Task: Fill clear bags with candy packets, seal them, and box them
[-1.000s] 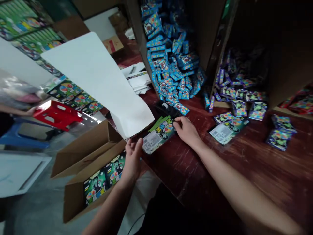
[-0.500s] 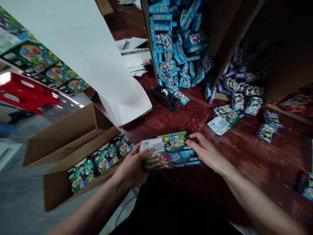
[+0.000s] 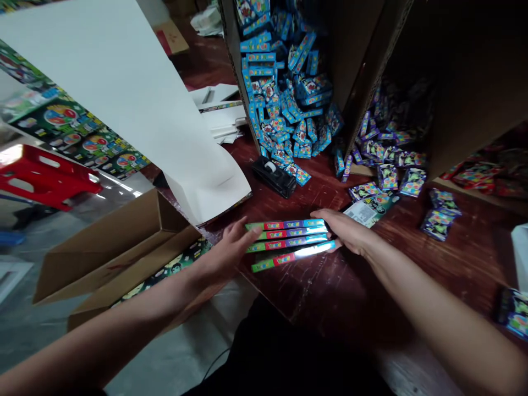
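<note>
My left hand (image 3: 231, 246) is closed on the left end of several flat candy packs (image 3: 287, 233), its thumb over their edges. At the other end my right hand (image 3: 346, 232) grips the same stack, its fingers partly hidden behind it. The packs stand on edge, their narrow green, red, purple and blue sides facing me. The pack nearest me (image 3: 274, 262) fans apart from the others at the left. Just past my right hand lies a similar flat pack with a white label (image 3: 365, 213) on the dark red table (image 3: 307, 300).
A black tape dispenser (image 3: 274, 176) stands ahead. Behind it, cardboard boxes hold blue packets (image 3: 284, 104), purple packets (image 3: 388, 148) and red packets (image 3: 474, 173). White sheets (image 3: 136, 99) lie left. Below them an open carton (image 3: 103, 247) holds green printed packs; a red stool (image 3: 45, 173) is beyond.
The stack has been tipped up from lying face-up, so its labelled face no longer shows and its edges face me. The nearest pack has spread from the rest. The view has shifted slightly.
</note>
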Available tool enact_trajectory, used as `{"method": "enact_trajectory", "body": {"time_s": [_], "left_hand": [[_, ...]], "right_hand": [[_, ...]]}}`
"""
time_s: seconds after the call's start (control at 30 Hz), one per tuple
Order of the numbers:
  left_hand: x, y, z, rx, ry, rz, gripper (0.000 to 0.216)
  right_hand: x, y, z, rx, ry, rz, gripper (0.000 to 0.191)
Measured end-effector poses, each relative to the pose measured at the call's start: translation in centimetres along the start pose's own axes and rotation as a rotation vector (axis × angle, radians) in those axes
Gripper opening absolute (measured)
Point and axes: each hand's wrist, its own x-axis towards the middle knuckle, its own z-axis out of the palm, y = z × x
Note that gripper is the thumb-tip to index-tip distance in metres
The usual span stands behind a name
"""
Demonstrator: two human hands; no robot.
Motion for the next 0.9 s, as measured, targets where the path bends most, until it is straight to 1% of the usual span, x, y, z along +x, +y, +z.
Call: {"method": "enact_trajectory", "body": {"time_s": [0.03, 0.1, 0.13, 0.17, 0.2, 0.23, 0.37, 0.4, 0.47, 0.5, 0.53, 0.63, 0.67, 0.7, 0.73, 0.77, 0.8, 0.83, 0.87, 0.9], "left_hand": [[0.1, 0.0, -0.1, 0.172, -0.016, 0.07, 0.093], [0.3, 0.1, 0.0, 0.472, -0.094, 0.277, 0.126], [0.4, 0.2, 0.2, 0.557, -0.145, 0.393, 0.136], [0.4, 0.4, 0.6, 0.605, -0.195, 0.482, 0.141], [0.5, 0.7, 0.9, 0.633, -0.235, 0.533, 0.139], [0.5, 1.0, 1.3, 0.652, -0.258, 0.553, 0.131], [0.8, 2.4, 2.2, 0.716, -0.253, 0.587, 0.075], [0.9, 2.6, 2.4, 0.733, -0.246, 0.597, 0.066], [1.2, 2.7, 2.6, 0.758, -0.235, 0.606, 0.059], [1.3, 2.6, 2.6, 0.761, -0.242, 0.616, 0.06], [1.4, 2.5, 2.6, 0.756, -0.259, 0.635, 0.067], [1.8, 2.2, 2.5, 0.723, -0.328, 0.709, 0.108], [2.0, 2.1, 2.5, 0.72, -0.332, 0.711, 0.113], [2.3, 2.2, 2.5, 0.721, -0.325, 0.696, 0.11], [2.6, 2.2, 2.4, 0.722, -0.312, 0.672, 0.099], [3.0, 2.3, 2.4, 0.717, -0.303, 0.648, 0.086], [3.5, 2.3, 2.4, 0.704, -0.306, 0.633, 0.075], [4.0, 2.4, 2.4, 0.682, -0.318, 0.63, 0.069], [4.4, 2.5, 2.3, 0.654, -0.337, 0.635, 0.067], [4.9, 2.5, 2.0, 0.626, -0.359, 0.641, 0.068]], "right_hand": [[0.3, -0.1, 0.1, 0.003, -0.001, 0.001, 0.03], [0.9, -0.2, 0.3, 0.012, 0.008, -0.011, 0.028], [1.1, -0.2, 0.4, 0.018, 0.019, -0.024, 0.028], [1.2, -0.1, 0.5, 0.025, 0.035, -0.039, 0.027], [1.3, -0.1, 0.5, 0.034, 0.054, -0.051, 0.027], [1.3, 0.0, 0.6, 0.044, 0.074, -0.055, 0.026], [1.3, 0.1, 0.6, 0.109, 0.139, -0.008, 0.033], [1.3, 0.1, 0.6, 0.127, 0.152, 0.005, 0.037], [1.4, 0.1, 0.8, 0.158, 0.177, 0.017, 0.04], [1.5, 0.1, 0.9, 0.17, 0.187, 0.017, 0.041], [1.5, 0.1, 1.1, 0.178, 0.194, 0.015, 0.04], [1.5, 0.3, 1.5, 0.181, 0.205, -0.005, 0.044], [1.3, 0.4, 1.6, 0.181, 0.208, -0.008, 0.049], [1.1, 0.5, 1.6, 0.166, 0.212, -0.022, 0.055], [0.9, 0.6, 1.5, 0.12, 0.213, -0.066, 0.061], [0.6, 0.8, 1.3, 0.036, 0.219, -0.148, 0.064], [0.3, 1.0, 1.1, -0.083, 0.229, -0.267, 0.066], [0.1, 1.2, 0.7, -0.224, 0.237, -0.413, 0.066], [0.0, 1.5, 0.4, -0.366, 0.232, -0.565, 0.069], [-0.1, 1.8, 0.0, -0.483, 0.207, -0.698, 0.078]]}}
